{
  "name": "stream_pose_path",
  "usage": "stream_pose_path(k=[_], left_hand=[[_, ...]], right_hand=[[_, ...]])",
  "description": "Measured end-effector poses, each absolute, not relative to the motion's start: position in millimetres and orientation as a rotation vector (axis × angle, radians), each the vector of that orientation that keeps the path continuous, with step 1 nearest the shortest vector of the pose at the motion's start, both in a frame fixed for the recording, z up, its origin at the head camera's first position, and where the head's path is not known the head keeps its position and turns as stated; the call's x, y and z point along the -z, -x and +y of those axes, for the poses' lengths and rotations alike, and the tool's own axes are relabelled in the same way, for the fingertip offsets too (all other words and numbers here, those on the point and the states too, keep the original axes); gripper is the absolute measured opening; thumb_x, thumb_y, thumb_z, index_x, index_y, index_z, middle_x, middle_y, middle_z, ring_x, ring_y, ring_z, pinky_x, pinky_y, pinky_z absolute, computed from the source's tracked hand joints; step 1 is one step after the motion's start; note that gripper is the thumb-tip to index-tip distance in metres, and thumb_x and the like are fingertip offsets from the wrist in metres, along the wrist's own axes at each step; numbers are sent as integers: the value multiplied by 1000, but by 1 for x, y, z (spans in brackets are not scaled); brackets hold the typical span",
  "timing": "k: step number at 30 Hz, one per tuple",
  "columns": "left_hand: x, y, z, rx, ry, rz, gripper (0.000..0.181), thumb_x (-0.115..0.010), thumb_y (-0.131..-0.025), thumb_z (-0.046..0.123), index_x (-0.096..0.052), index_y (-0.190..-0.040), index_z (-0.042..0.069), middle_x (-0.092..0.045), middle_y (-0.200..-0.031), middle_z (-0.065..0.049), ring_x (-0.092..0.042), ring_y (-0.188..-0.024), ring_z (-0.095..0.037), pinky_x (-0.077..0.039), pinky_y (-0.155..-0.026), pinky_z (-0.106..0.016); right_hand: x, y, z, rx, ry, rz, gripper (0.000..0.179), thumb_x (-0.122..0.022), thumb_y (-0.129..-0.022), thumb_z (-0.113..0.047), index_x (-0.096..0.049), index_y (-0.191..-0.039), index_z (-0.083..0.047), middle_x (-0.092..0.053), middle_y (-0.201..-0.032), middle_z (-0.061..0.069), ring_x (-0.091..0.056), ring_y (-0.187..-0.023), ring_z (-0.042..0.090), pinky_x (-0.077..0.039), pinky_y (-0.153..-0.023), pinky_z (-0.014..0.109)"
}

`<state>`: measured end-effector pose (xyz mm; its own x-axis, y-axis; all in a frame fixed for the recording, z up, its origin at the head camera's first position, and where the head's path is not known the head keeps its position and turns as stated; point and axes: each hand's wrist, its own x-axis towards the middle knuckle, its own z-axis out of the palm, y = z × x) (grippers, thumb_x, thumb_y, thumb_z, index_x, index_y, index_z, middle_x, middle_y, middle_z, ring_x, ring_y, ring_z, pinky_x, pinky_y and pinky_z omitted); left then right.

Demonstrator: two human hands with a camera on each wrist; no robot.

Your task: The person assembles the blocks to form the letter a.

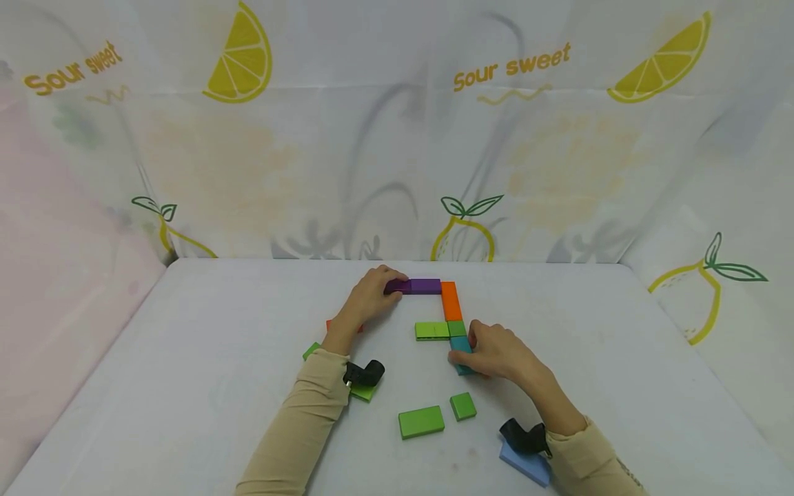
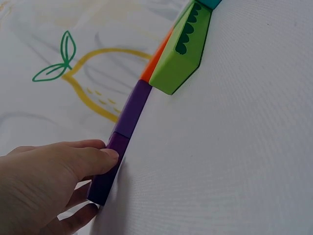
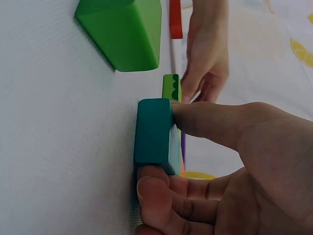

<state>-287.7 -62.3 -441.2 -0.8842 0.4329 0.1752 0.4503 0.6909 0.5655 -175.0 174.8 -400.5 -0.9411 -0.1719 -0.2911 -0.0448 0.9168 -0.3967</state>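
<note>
Grips a dark purple block (image 2: 104, 183) with the left hand (image 1: 374, 293), thumb on one side and fingers behind, close to the middle of the far edge of the table (image 1: 248, 310). Holds it in line with a purple block (image 1: 425, 286), end touching end, parallel to that edge. From the right-hand end of this pair, turning down toward the near edge: an orange block (image 1: 451, 301), then a small green block (image 1: 455, 328), then a teal block (image 3: 152, 132) — all in one touching row. Grasps the teal block with the right hand (image 1: 499, 351), between thumb and fingers. Against the small green block, on the side toward the left edge, a lime block (image 1: 431, 331) printed with dark green scallops.

Nearer the near edge, between the forearms: a rectangular green block (image 1: 422, 423) and, just beside it, a square green block (image 1: 463, 406). Closer still to the near edge, partly hidden by the right wrist camera (image 1: 523, 437), a blue block (image 1: 524, 464). Toward the left edge, partly hidden by the left arm — a red-orange block (image 1: 331, 325), a green piece (image 1: 312, 350) and a light green block (image 1: 362, 393).
</note>
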Motion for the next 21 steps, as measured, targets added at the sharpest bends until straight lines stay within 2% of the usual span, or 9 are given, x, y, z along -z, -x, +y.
stream_pose_path(k=[9, 21], left_hand=[[440, 286, -62, 969, 743, -2863, 30, -64, -89, 14, -65, -119, 14, -60, -119, -10, -52, -117, -30, -42, -98, -46], [440, 288, -62, 923, 729, -2890, 37, -63, -89, 16, -60, -125, 12, -59, -121, -11, -52, -116, -30, -44, -97, -46]], right_hand=[[403, 176, 175, 545, 173, 2779, 39, -65, -85, -45, -50, -83, -9, -50, -61, 4, -48, -52, 17, -36, -47, 26], [405, 177, 174, 546, 171, 2784, 37, -63, -86, -44, -49, -80, -10, -48, -61, 4, -48, -53, 17, -35, -48, 26]])
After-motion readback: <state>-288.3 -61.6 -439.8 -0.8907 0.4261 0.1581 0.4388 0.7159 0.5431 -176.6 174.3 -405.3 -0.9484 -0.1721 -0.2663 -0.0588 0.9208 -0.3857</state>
